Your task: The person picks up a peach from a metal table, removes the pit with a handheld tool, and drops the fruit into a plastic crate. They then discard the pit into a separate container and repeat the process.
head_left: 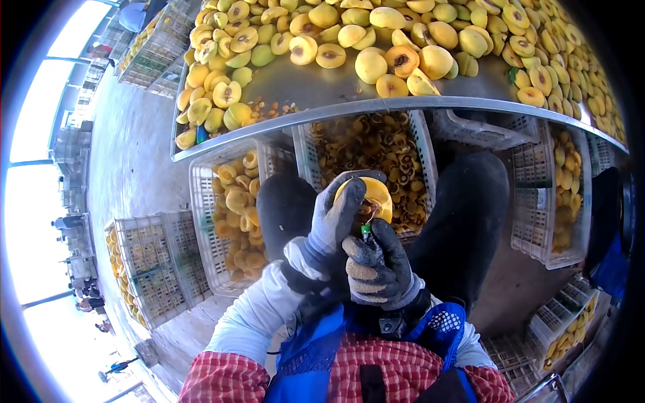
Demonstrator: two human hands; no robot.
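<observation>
The left hand was clamped round a halved peach over the middle crate below the table edge; the right hand gripped a small tool. The peach looked soft, light, slippery, best cupped

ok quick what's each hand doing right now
Left hand: closed around a yellow fruit half.
Right hand: closed on a small green-handled tool, its tip at the fruit.

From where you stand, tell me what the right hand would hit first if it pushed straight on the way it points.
The right hand points up at the halved peach in the left hand, so probably that; depth is unclear.
</observation>
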